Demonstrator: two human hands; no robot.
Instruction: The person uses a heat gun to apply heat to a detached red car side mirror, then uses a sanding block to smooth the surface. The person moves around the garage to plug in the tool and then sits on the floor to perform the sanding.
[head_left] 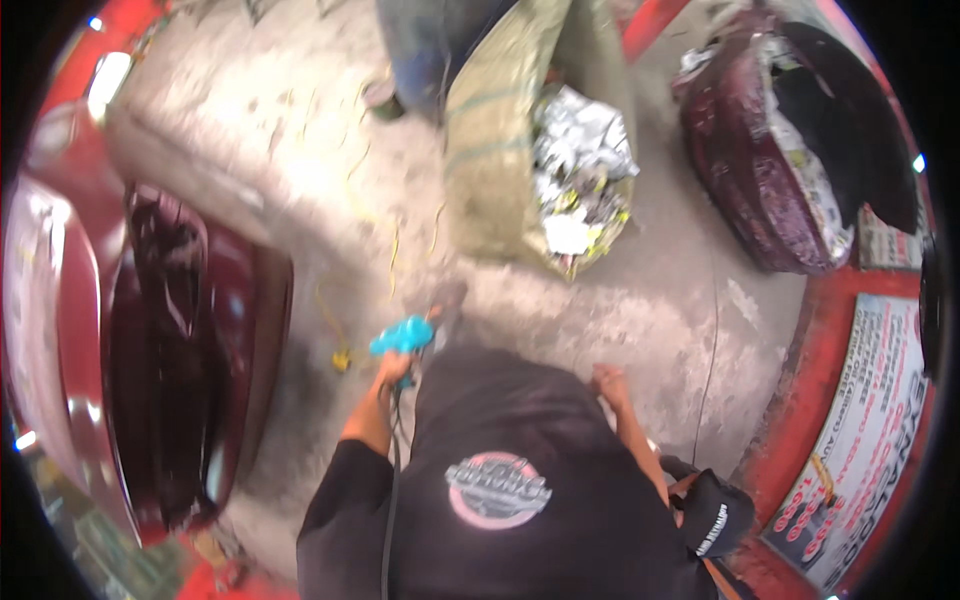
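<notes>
In my left hand (395, 367), closed around its grip, is a teal corded power tool (402, 336). Blur hides its exact kind. A dark cord (391, 500) runs from it down along the front of my black shirt (520, 410). My right hand (610, 383) hangs low at my other side, fingers loosely apart, with nothing visible in it. A small yellow object (341, 359) lies on the floor just left of the tool, at the end of a thin yellow cord (328, 314).
Glossy maroon car bodywork (268, 330) fills the left. Ahead stands a tan sack (490, 170) of crumpled foil and paper, beside a dark blue drum (425, 65). A dark maroon, bag-like container (730, 170) is far right. A black cap (718, 515) shows near my right arm.
</notes>
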